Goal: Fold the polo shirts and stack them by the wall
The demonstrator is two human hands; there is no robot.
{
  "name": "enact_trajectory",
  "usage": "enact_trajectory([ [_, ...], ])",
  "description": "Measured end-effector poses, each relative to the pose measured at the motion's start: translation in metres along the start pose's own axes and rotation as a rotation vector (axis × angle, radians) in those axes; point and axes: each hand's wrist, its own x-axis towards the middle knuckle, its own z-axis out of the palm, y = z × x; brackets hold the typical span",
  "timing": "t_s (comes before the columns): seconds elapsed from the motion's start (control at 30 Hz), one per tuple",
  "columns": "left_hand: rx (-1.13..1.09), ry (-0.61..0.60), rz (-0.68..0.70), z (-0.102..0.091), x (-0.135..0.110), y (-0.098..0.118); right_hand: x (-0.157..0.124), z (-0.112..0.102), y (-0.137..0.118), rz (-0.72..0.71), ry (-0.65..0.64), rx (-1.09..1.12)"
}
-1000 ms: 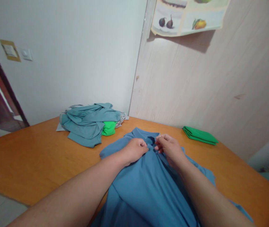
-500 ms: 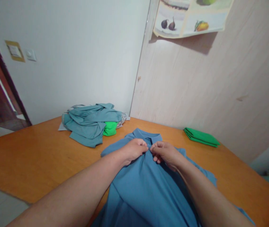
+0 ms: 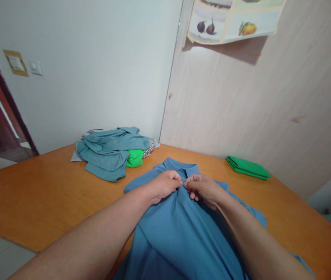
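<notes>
Right in front, the blue collared shirt (image 3: 183,221) runs over the desk (image 3: 51,194) with its front up, seemingly so the neck opening lies within easy reach. And at that opening, the left hand (image 3: 167,184) has its fingertips pinched closed on the cloth! Just beside it, the right hand (image 3: 204,188) pinches too, thumb against finger; small grips, which suit a narrow strip. What exactly sits between those fingertips, I can't tell. Beyond, the collar (image 3: 193,170) stands clear of both. Far left, a rumpled teal garment (image 3: 110,147) drapes over bright green cloth (image 3: 135,158), heaped well apart, probably to leave the shirt room. Far right, a folded green cloth (image 3: 248,168), compact in its layers.
</notes>
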Motion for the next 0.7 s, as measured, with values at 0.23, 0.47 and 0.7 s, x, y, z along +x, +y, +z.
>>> enact_trajectory([
  [0.23, 0.044, 0.008, -0.004, 0.0013, 0.001, -0.0028, 0.0004, 0.0062, -0.0008, -0.068, 0.072, -0.082],
  [0.47, 0.178, 0.046, 0.178, -0.0016, 0.0003, -0.0015, 0.0014, 0.0061, 0.0001, -0.022, 0.046, -0.065],
  [0.7, 0.152, -0.155, 0.186, -0.0039, -0.0043, 0.0029, 0.0023, 0.0018, -0.0007, 0.054, -0.01, -0.049],
])
